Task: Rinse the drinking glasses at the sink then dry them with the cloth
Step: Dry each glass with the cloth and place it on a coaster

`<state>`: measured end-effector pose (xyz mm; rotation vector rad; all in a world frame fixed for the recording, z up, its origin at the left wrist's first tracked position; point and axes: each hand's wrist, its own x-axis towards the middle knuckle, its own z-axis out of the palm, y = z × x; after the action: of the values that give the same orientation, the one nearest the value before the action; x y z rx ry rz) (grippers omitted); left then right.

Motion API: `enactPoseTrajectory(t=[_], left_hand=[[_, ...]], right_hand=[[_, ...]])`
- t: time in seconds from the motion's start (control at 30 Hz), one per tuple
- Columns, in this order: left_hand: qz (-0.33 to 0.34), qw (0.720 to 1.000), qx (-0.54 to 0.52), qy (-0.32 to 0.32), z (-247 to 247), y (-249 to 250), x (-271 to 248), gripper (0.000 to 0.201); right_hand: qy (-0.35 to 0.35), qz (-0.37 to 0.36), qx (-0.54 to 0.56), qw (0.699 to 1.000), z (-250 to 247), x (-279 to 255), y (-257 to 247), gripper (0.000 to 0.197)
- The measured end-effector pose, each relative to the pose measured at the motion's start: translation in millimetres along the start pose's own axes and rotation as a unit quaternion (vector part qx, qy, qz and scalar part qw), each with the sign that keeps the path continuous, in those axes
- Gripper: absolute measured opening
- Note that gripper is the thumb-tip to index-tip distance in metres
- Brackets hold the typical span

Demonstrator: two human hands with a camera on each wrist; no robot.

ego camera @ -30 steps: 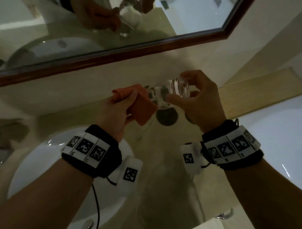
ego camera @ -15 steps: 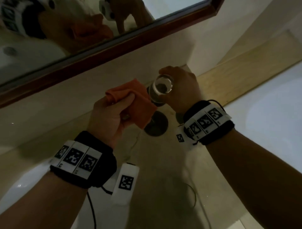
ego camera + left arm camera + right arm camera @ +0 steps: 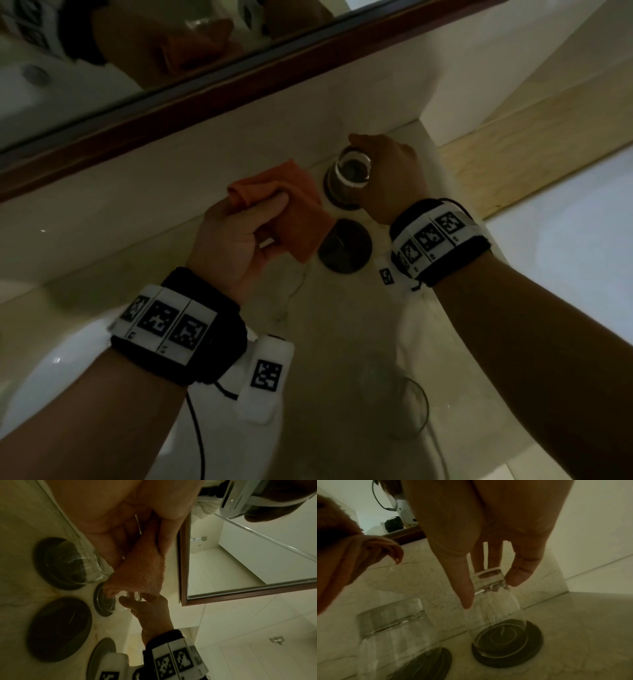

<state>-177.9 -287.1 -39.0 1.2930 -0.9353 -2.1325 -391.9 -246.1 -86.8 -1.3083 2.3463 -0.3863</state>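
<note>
My right hand pinches the thick base of a clear drinking glass between thumb and fingers. The glass is upside down, its rim on a dark round coaster by the back wall. In the head view the same glass shows under my right hand. My left hand grips a folded orange cloth just left of that glass, apart from it. A second inverted glass stands on a nearer coaster.
Several dark coasters lie on the pale stone counter. Another clear glass stands near the counter's front. A wood-framed mirror runs along the wall behind. White basins lie at the left and right.
My right hand has turned the glass upside down and carried it away from the cloth, down onto the far coaster. My left hand still holds the cloth.
</note>
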Motion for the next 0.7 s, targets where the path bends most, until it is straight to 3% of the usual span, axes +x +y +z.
enactPoseTrajectory(t=[0.13, 0.27, 0.33, 0.4, 0.57, 0.7], left_hand=[[0.003, 1.0, -0.005, 0.005, -2.2, 2.5, -17.0, 0.037], [0.01, 1.0, -0.007, 0.005, -8.3, -3.6, -41.7, 0.044], [0.012, 1.0, -0.005, 0.007, -11.3, -9.9, -55.1, 0.036], [0.012, 1.0, 0.004, 0.005, -13.9, -17.6, -69.0, 0.027], [-0.012, 0.999, 0.032, -0.002, -24.5, -43.9, -99.3, 0.027], [-0.021, 0.999, 0.03, -0.01, -32.3, -63.3, -121.3, 0.031]], right_hand=[[-0.002, 0.019, 0.021, 1.0, -12.8, -26.3, -6.8, 0.083], [-0.025, -0.003, 0.041, 0.999, -30.5, -90.1, -10.4, 0.073], [-0.046, -0.023, 0.044, 0.998, -32.1, -132.1, -8.4, 0.067], [-0.077, -0.029, 0.04, 0.996, -28.1, -172.1, -5.1, 0.066], [-0.18, -0.014, 0.006, 0.983, 0.2, -240.1, 8.7, 0.078], [-0.202, -0.008, -0.003, 0.979, 28.5, -268.8, 20.8, 0.088]])
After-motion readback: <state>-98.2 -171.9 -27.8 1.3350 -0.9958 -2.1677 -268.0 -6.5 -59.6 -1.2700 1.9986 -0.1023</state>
